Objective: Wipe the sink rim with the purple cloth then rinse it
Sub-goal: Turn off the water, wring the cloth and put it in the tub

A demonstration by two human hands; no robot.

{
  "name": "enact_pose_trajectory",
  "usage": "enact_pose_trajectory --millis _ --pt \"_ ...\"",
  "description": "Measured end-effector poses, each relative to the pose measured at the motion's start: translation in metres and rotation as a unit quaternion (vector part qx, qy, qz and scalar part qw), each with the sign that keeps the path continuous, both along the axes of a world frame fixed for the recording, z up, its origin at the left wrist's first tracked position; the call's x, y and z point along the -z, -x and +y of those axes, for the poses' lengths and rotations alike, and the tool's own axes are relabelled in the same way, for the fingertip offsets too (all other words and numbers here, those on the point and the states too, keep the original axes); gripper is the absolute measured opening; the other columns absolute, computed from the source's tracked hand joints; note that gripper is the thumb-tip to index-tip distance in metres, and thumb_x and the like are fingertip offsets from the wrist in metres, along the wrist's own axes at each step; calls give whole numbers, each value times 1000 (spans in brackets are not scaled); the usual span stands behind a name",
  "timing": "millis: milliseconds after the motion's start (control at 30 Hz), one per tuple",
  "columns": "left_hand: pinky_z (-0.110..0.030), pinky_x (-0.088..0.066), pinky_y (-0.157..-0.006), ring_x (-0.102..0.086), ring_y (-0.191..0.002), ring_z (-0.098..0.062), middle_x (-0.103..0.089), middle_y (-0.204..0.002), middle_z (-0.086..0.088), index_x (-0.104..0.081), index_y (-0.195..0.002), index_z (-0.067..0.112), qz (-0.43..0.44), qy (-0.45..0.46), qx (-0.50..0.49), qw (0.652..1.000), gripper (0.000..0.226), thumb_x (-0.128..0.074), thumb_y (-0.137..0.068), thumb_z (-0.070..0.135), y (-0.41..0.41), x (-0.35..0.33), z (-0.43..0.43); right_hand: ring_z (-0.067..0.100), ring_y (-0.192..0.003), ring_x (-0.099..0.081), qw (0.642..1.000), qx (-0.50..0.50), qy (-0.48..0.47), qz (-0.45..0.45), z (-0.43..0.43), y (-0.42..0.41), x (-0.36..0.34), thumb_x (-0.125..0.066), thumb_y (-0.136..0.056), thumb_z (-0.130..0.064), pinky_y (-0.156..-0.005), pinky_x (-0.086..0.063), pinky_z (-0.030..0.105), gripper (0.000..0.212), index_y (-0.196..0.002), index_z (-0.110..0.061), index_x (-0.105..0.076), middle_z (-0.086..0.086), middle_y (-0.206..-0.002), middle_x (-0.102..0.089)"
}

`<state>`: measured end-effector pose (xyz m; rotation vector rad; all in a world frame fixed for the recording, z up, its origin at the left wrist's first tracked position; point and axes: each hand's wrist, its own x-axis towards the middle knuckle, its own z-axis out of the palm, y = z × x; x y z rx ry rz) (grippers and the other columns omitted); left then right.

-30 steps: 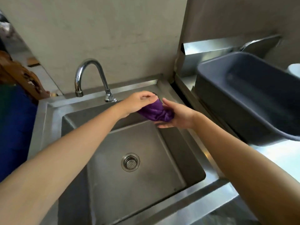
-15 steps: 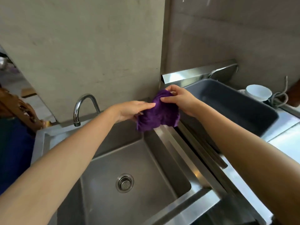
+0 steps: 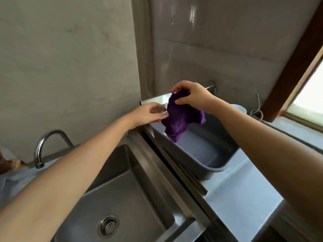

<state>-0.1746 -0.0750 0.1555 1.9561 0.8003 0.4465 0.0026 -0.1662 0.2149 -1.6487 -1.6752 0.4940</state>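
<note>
The cloth [image 3: 180, 117] hangs in the air at centre frame, over the near left corner of a grey tub [image 3: 209, 154] that sits right of the sink [image 3: 157, 165]. Half a second ago it hung lower, over the sink's back right corner; a second ago it was a tight wad between both hands above the basin. Now it is looser and partly opened out. Its long axis runs nearly upright, leaning a little: the bunched top is in the fingers and the narrow lower tip points down toward the tub's rim, with a shorter lobe sticking out to the right.

The right hand [image 3: 192, 95] pinches the cloth's top between thumb and curled fingers. The left hand [image 3: 146, 114] reaches in from the left with its fingertips at the cloth's left edge; motion blur hides whether they pinch it or only touch.

The tap [image 3: 47, 140] is at lower left and the drain [image 3: 108, 226] at bottom centre. A white cup [image 3: 239, 108] shows behind the right wrist.
</note>
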Motion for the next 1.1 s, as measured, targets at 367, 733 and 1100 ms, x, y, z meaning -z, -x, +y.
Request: enact_pose_trajectory --millis 367,733,1100 --pt "-38 -52 -90 -64 -94 -23 -67 -100 -11 -63 -108 9 -67 31 -29 997 23 -61 -85 7 -80 -22 -12 6 -90 -55 999 26 -29 37 2 -48 8 -70 -80 -13 -74 -45 10 42 -120 -16 -56 -4 -105 -56" --pt "-36 -48 -77 -59 -86 -22 -60 -92 -7 -57 -103 13 -201 194 8 960 41 -68 -64 3 -108 -14 25 14 -73 -64 968 70 56 236 5 -108 34 -60 -88 -10 -71 -52 25 8 -95 -10 -64 5 -84 -66" --pt "-24 -57 -78 -70 -82 -7 -74 -87 6 -68 -90 25 -114 23 30 993 20 -77 -76 15 -116 -11 54 21 -92 -66 972 65 72 212 34 -130 27 -66 -85 -19 -88 -54 33 13 -97 -14 -68 6 -95 -70"
